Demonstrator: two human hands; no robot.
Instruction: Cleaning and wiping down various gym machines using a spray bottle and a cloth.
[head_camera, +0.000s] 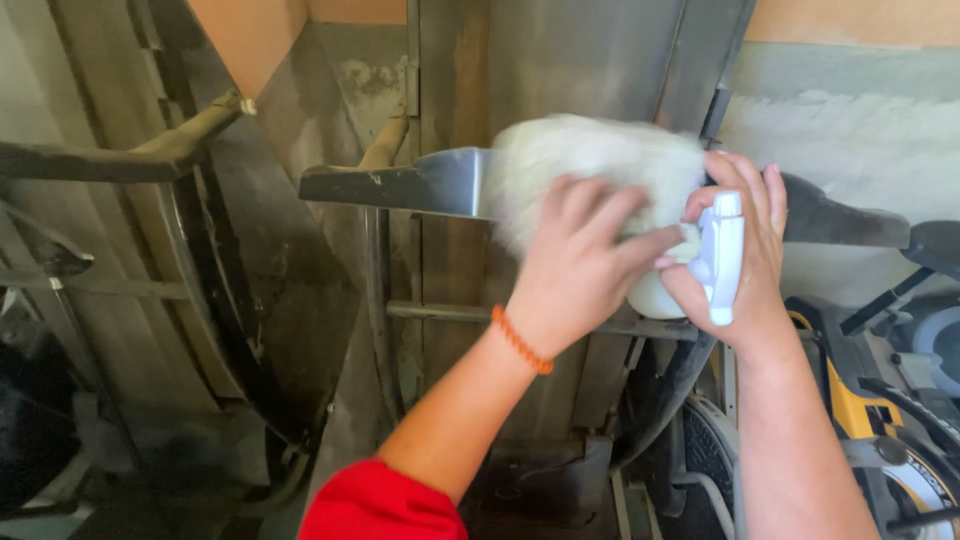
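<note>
The person's left hand (580, 265) lies flat on a fluffy white cloth (600, 165), fingers spread and pressing it against a horizontal metal bar (440, 182) of a dusty machine frame. The cloth is bunched over the bar, just beyond and above this hand, hiding the part of the bar beneath it. An orange bead bracelet (520, 340) sits on the wrist.

The right hand (745, 260) is closed round a white spray bottle (700, 270), with the trigger head near the fingers and the rounded body just below the cloth. The bottle is opaque, so how much liquid it holds cannot be told.

To wipe well, it seems wise to keep the palm broad on the cloth, fold the pile round the bar's edge, and work along its length toward the bare metal left of the grip. The nozzle should point at the cloth or bar, not at the yellow power tool (850, 400) below the right hand.
</note>
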